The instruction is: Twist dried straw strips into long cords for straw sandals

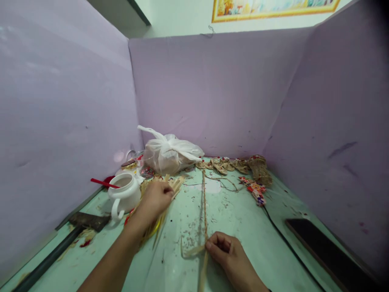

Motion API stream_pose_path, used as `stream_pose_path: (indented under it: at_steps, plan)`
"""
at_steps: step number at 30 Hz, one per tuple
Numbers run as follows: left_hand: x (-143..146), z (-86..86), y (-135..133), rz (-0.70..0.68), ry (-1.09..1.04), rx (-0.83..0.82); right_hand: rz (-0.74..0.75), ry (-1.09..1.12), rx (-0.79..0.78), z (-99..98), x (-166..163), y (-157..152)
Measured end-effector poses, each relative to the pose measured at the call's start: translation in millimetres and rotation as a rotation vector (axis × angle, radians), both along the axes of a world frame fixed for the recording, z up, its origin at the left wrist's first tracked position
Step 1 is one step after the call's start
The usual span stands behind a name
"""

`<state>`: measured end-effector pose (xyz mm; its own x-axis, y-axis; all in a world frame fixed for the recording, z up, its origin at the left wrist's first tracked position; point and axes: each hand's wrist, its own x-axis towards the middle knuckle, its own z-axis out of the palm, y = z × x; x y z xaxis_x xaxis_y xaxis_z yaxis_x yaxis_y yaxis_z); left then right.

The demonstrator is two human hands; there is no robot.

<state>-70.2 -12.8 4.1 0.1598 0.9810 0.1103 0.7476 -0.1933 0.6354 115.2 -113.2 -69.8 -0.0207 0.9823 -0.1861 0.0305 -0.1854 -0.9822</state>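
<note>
A thin braided straw cord (204, 202) runs from the back of the table toward me, with loose flat pale strips (194, 252) at its near end. My right hand (232, 257) pinches the cord at that end between thumb and forefinger. Over a bundle of pale straw strips (178, 184) at left lies my left hand (156, 198), its fingers curled. Its fingertips are hidden, so I cannot tell whether a strip is in them. Part of something yellow (155, 228) shows under the left wrist.
A white mug (126, 194) with a red stick (105, 183) stands at left, near a dark-handled hatchet-like tool (88, 222). Behind are a knotted white plastic bag (170, 154) and woven straw pieces (226, 165). At right lie a patterned cloth piece (254, 190), a black cable (285, 243) and a phone (322, 251).
</note>
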Motion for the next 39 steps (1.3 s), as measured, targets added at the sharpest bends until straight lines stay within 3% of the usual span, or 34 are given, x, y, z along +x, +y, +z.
stream_pose_path:
  at_steps: [2,3,7,12,16,19,21,23,28,39]
  plan:
    - [-4,3.5,21,0.151,0.123,0.096,-0.008,0.027,0.002,-2.3,0,1]
    - [-3,3.1,29,0.163,0.162,0.096,-0.015,0.043,-0.001,-3.5,1,2]
    - [16,-7.8,45,0.102,0.321,0.065,-0.028,0.094,-0.007,-6.5,1,4]
    - [33,-12.7,40,0.106,0.466,0.028,-0.036,0.118,-0.008,0.9,1,2]
    - [28,4.1,16,-0.058,0.127,-0.123,-0.048,0.129,-0.005,8.3,0,0]
    - [24,11.4,-15,-0.313,-0.274,-0.528,-0.052,0.141,-0.002,9.9,-1,0]
    - [23,5.9,-33,-0.415,-0.372,-0.738,-0.049,0.147,0.006,9.3,-1,0]
    - [24,-6.9,-46,-0.433,-0.393,-0.812,-0.049,0.149,0.011,8.1,-1,0]
    - [30,-34.5,-49,-0.401,-0.352,-0.638,-0.044,0.164,0.013,6.0,0,0]
    - [42,-27.0,-60,-0.294,-0.302,-0.363,-0.037,0.208,0.015,4.2,1,0]
